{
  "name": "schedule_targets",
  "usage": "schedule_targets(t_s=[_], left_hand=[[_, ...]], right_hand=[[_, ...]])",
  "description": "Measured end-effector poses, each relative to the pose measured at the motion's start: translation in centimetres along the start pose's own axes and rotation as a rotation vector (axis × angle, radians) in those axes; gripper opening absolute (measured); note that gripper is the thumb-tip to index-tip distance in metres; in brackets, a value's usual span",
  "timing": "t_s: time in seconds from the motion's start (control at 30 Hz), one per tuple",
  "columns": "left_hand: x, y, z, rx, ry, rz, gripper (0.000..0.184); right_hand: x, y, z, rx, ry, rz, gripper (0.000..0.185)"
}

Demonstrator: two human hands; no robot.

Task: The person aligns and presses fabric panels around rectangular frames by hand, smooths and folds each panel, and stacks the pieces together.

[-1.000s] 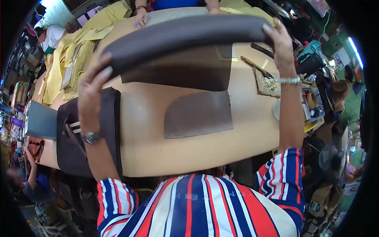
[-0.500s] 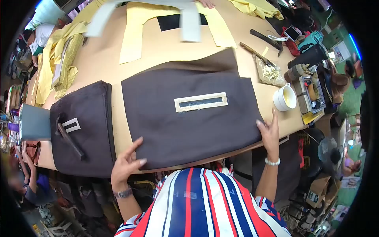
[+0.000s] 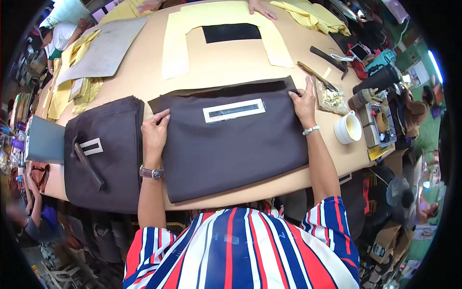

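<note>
A dark brown fabric panel lies across the table in front of me, folded or doubled, with a second edge showing behind its top edge. A pale rectangular frame with a dark slot sits on its upper part. My left hand pinches the panel's upper left edge between thumb and fingers. At the upper right corner, my right hand is closed on the same panel. To the left is a stack of dark fabric, with a hammer and a small pale frame lying on it.
A white cup stands at right, near a bag of scraps and another hammer. Across the table lie a yellow cut piece, a black rectangle and a grey sheet. Another person's hand rests at the far edge.
Both my hands have moved up from the panel's lower sides to its upper corners and closed on it. The grey sheet at the back has moved left, uncovering the yellow piece.
</note>
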State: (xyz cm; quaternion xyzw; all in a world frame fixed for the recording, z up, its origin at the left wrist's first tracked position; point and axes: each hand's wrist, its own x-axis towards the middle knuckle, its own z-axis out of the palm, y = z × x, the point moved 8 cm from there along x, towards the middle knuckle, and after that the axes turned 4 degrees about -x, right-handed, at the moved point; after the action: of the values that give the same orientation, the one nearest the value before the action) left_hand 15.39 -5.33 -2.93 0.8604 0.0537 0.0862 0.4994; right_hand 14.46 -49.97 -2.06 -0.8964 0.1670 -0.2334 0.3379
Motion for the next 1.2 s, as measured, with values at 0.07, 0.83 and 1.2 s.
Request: schedule_targets(t_s=[0.07,0.83,1.2], left_hand=[[0.4,-0.2,-0.4,0.03,0.057,0.101,0.02],[1.1,0.9,-1.1,0.363,0.195,0.246,0.017],[1.1,2.7,0.3,0.789,0.141,0.31,0.021]], right_hand=[[0.8,-0.4,1.3,-0.022,-0.045,0.024,0.074],[4.5,-3.5,5.7,-0.205,-0.083,0.046,0.069],[3.1,-3.3,6.3,-0.204,0.051,-0.114,0.063]])
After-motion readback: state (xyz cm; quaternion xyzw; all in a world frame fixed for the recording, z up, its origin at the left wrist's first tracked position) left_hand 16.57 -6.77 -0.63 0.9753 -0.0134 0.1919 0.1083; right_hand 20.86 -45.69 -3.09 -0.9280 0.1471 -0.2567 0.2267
